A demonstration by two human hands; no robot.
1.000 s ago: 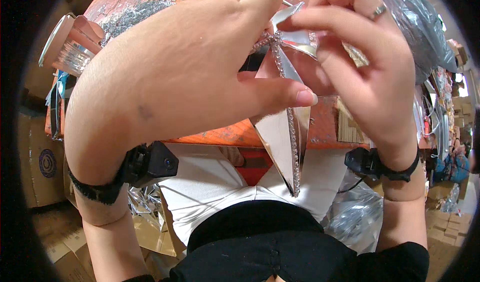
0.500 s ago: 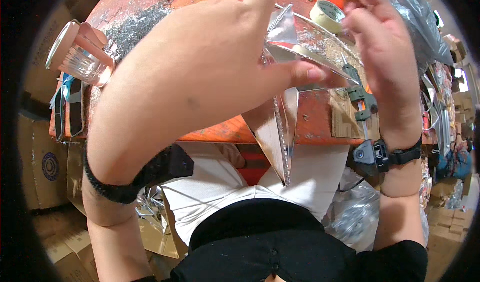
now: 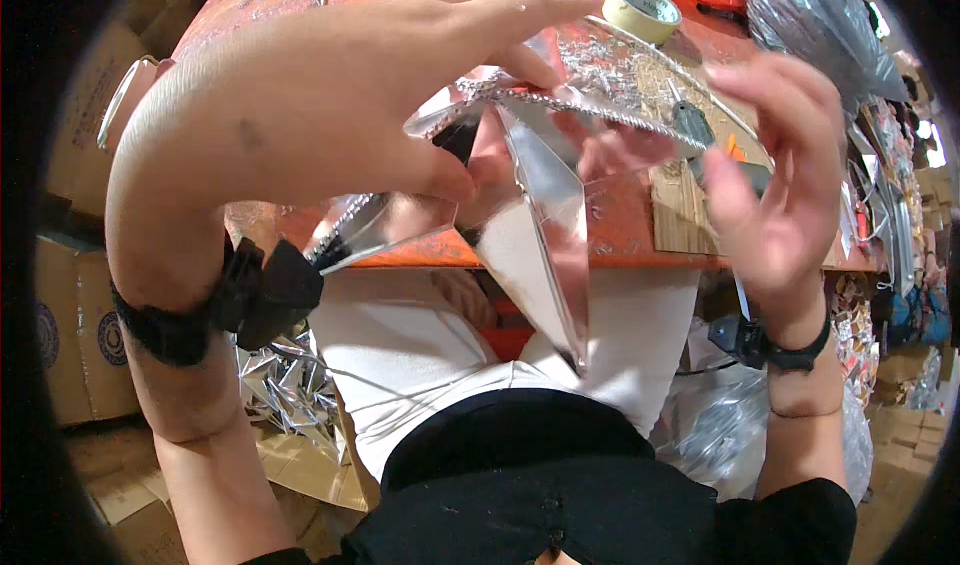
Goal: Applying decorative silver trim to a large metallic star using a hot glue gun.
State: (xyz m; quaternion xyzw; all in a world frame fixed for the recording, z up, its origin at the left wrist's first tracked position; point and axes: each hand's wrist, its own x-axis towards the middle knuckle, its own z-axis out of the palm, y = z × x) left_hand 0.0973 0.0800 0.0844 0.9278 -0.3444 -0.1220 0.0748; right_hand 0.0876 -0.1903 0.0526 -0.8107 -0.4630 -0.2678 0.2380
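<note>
From my remote seat, I see the left hand [image 3: 340, 100] gripping a mirrored, silver-trimmed star [image 3: 545, 180]; the right hand [image 3: 785, 170] (slightly blurred) hangs loosely wide just beside it.

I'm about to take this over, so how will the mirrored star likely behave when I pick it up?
The mirrored star is probably stiff, since its long points look straight and flat-faced. Its smooth, reflective faces may be slippery, though the bumpy silver trim could help your grip. The tips taper narrowly, so they might bend or chip if knocked.
</note>
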